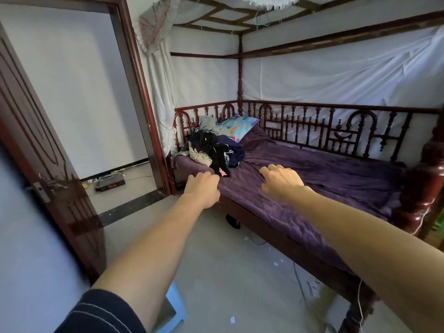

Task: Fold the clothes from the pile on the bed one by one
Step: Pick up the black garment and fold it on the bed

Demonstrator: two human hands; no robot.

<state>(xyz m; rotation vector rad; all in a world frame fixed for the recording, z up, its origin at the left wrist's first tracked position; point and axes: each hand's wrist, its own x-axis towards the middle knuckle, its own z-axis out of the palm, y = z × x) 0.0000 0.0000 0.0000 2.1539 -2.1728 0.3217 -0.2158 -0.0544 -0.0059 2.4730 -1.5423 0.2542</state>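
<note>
The left hand and right hand reach forward, fingers loosely bent, holding nothing. The pile of clothes lies just beyond the left hand, at the left end of the bed, a patterned pillow behind it. An open door stands further left

Small rm w/ pale walls and a gray concrete floor. Dark wood door stands open on the left, doorway beyond it. Carved dark-red canopy bed fills the right side, white sheets hung behind its far rail. Blue plastic stool near, bottom.
</note>
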